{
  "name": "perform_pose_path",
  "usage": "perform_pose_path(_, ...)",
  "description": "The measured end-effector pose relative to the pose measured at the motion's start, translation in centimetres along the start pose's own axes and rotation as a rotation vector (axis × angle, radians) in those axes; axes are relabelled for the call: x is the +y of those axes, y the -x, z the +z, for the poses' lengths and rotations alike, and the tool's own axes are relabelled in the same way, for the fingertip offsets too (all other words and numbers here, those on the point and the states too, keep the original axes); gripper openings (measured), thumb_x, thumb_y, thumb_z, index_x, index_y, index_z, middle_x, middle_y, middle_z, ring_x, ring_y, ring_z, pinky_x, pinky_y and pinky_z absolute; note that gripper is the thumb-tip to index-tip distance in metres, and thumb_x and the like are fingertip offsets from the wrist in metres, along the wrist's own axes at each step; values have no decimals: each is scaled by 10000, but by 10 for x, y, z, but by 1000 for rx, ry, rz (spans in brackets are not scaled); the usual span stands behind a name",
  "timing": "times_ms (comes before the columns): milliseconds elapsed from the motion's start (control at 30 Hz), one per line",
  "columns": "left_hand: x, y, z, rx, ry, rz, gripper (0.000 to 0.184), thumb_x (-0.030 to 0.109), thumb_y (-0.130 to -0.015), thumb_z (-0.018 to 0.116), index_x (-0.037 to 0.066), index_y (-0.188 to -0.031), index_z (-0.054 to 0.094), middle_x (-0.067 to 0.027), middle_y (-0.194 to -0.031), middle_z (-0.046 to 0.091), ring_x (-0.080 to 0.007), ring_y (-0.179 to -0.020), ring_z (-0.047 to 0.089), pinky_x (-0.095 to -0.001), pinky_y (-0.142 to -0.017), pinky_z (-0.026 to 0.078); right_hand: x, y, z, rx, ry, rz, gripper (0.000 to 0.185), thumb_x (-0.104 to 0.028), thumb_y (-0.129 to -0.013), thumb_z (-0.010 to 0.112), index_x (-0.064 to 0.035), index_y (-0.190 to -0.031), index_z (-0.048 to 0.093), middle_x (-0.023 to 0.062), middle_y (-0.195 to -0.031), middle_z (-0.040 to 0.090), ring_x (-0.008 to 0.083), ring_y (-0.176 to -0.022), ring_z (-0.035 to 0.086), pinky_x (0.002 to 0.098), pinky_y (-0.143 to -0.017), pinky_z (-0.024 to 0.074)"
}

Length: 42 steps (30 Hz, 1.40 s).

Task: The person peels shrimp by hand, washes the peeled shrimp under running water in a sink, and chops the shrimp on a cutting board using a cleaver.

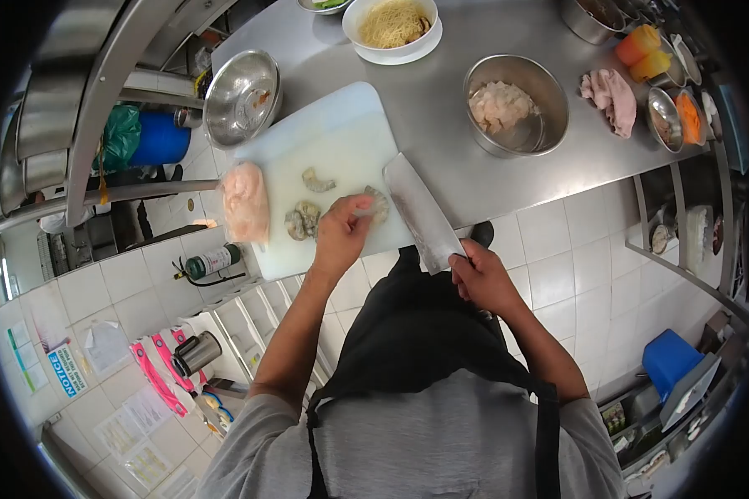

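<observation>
A white cutting board [354, 125] lies on the steel table. My left hand [346, 229] is over its lower part, fingers pinched at a greyish shrimp piece [378, 205]. Two more pieces lie on the board: a curved shrimp [317, 180] and a grey clump [302, 220]. My right hand [481, 276] grips the handle of a broad cleaver [422, 212], whose blade slants up to the board's right edge. A clear bag of pale pink meat [245, 202] sits at the board's left edge. Right of the board, a deep steel bowl [556, 108] holds pale chopped pieces [501, 106].
A perforated steel bowl [243, 91] stands at the upper left. A white bowl of noodles [394, 23] is at the back. Toward the right are a pink cloth [612, 98], orange-topped bottles [639, 46] and small bowls. The table's front edge runs below the deep bowl.
</observation>
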State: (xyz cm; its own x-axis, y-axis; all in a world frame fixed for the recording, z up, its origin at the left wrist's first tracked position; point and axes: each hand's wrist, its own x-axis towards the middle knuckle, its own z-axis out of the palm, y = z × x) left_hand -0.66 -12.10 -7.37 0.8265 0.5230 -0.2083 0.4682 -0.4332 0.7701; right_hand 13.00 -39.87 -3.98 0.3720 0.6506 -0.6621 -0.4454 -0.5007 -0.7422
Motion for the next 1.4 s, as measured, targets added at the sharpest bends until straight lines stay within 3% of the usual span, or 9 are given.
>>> perform_pose_path(100, 7, 0, -3, -2, -41, 56, 365, 10, -943, 727, 28, -1304, 679, -73, -1070, 740, -91, -757, 677, -252, -667, 540, -1, 2, 2, -6, -17, 42, 160, -191, -1097, 565, -49, -1131, 631, 24, -741, 599, 104, -542, 564, 291, -500, 458)
perform_pose_path(200, 16, -2, 4, 26, 159, -135, 370, 48, -941, 763, 28, -1299, 673, -59, -1033, 736, -83, -758, 656, -248, -686, 543, -7, 5, 4, -12, -15, 60, 165, -199, -1099, 560, -48, -1115, 625, 21, -741, 599, 104, -534, 558, 291, -495, 454)
perform_pose_path(367, 30, -9, 15, 163, 101, -124, 348, 69, -940, 767, 27, -1271, 668, -60, -1019, 747, -77, -756, 645, -243, -709, 543, -12, -5, 9, -41, -27, -26, 169, -195, -1094, 561, -32, -1082, 606, 22, -741, 595, 100, -533, 549, 289, -503, 457)
perform_pose_path(500, 27, -33, 12, 256, 171, -42, 332, 60, -942, 747, 27, -1261, 661, -63, -1012, 755, -81, -759, 648, -255, -717, 549, -14, -23, 6, 68, 45, -111, 209, -189, -1076, 578, -4, -1163, 622, 42, -738, 616, 113, -544, 573, 304, -521, 480)
perform_pose_path(567, 28, -41, 2, 230, 87, -103, 272, 69, -943, 743, 21, -1208, 707, -74, -1026, 773, -103, -778, 679, -274, -721, 559, -25, -27, 4, 167, 65, -131, 158, -176, -1083, 567, -22, -1085, 601, 31, -743, 596, 100, -534, 542, 292, -508, 459)
perform_pose_path(833, 21, -46, 0, 176, -39, 64, 274, 41, -924, 747, 48, -1198, 757, -131, -1119, 740, -204, -723, 687, -332, -695, 572, -16, -24, -21, -7, -107, -5, 149, -188, -1081, 567, -43, -1068, 594, 23, -732, 586, 114, -512, 534, 295, -491, 430)
perform_pose_path(933, 16, -50, -3, 131, -70, 68, 300, 49, -927, 777, 66, -1226, 766, -86, -1190, 735, -143, -762, 687, -278, -696, 558, -13, -24, -15, -45, -129, 19, 148, -188, -1080, 568, -44, -1060, 592, 21, -730, 584, 117, -511, 536, 296, -491, 429)
perform_pose_path(1033, 14, -54, -5, 103, -94, 95, 328, 37, -908, 792, 63, -1234, 765, -90, -1186, 736, -141, -750, 670, -272, -689, 551, -14, -23, -14, -68, -130, 15, 208, -213, -1080, 581, -37, -981, 533, 45, -729, 602, 115, -501, 553, 297, -470, 460)
perform_pose_path(1400, 25, -52, -12, 62, -170, 163, 370, 72, -863, 834, 48, -1225, 758, -116, -1221, 729, -151, -754, 664, -289, -675, 560, -14, -27, -11, -100, -62, -13, 209, -205, -1081, 576, -20, -995, 532, 47, -723, 593, 117, -510, 560, 303, -468, 459)
